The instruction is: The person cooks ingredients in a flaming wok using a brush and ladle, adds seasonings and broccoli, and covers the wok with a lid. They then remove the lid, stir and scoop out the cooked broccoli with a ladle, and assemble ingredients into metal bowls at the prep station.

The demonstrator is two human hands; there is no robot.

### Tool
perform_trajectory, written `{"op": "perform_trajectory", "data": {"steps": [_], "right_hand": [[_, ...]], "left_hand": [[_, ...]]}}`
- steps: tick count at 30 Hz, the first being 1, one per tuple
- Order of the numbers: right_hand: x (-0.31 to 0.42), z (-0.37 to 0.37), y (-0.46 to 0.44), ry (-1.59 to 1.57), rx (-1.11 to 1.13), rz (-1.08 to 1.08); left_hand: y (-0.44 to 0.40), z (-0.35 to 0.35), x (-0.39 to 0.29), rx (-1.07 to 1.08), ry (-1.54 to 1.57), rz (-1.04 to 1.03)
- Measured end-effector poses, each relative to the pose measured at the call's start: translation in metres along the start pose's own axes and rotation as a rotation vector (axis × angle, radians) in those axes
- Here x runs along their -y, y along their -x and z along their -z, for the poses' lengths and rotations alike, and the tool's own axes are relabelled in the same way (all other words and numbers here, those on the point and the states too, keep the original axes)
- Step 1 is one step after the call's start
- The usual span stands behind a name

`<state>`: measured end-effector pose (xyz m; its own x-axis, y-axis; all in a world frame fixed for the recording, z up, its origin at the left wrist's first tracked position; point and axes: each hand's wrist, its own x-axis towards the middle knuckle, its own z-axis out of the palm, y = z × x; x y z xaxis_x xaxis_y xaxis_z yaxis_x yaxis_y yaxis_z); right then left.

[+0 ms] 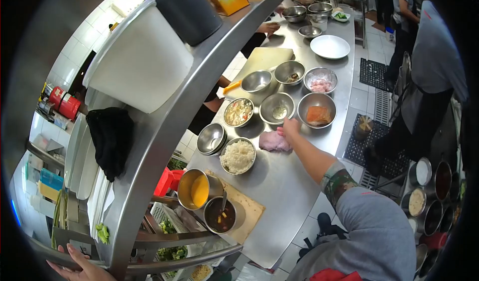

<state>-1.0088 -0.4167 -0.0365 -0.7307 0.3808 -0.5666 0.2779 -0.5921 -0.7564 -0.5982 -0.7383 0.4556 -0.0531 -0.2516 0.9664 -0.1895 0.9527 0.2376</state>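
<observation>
My right hand (290, 127) reaches over the steel counter, its fingers closed at the near rim of a steel bowl (267, 105) with pale chopped bits inside. Just below the hand lies a pinkish-purple lump (273, 141), its kind unclear. To the right stands a bowl (302, 106) holding an orange-brown block. A bowl of white rice (237, 156) and a bowl of mixed chopped food (239, 112) sit on the left. At the lower left edge, my left hand (82, 267) has its fingers spread beside a metal rail (42, 251); it holds nothing visible.
An overhead steel shelf (164, 116) carries a white tub (144, 56) and a black cloth (111, 136). Pots of yellow liquid (199, 191) and dark sauce (222, 218) stand near the counter's close end. Another person's hand (269, 27) rests across the counter; a co-worker (424, 81) stands right.
</observation>
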Motion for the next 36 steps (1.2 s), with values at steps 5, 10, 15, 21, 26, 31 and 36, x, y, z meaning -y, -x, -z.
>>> {"op": "perform_trajectory", "data": {"steps": [5, 10, 15, 21, 26, 31, 36], "right_hand": [[-0.012, 0.012, 0.021, 0.146, 0.023, 0.235], [-0.027, 0.095, 0.144, 0.057, 0.281, 0.207], [-0.069, 0.183, 0.226, 0.314, 0.330, 0.069], [-0.055, 0.251, 0.335, 0.628, 0.396, 0.277], [0.023, 0.389, 0.465, 0.782, 0.106, 0.412], [0.039, 0.556, 0.518, 1.331, -0.709, 0.614], [0.026, 0.583, 0.507, 1.490, -0.191, 0.549]], "left_hand": [[0.002, 0.004, 0.001, -0.028, -0.124, -0.039], [0.120, 0.025, -0.018, -0.094, 0.232, -0.146], [0.345, 0.012, -0.028, 1.191, 0.778, 0.303], [0.501, -0.027, 0.034, 1.677, 1.019, 1.400], [0.501, -0.063, 0.022, 1.619, 0.979, 1.626], [0.489, -0.085, 0.009, 1.606, 0.976, 1.544], [0.495, -0.101, -0.003, 1.607, 0.951, 1.469]]}}
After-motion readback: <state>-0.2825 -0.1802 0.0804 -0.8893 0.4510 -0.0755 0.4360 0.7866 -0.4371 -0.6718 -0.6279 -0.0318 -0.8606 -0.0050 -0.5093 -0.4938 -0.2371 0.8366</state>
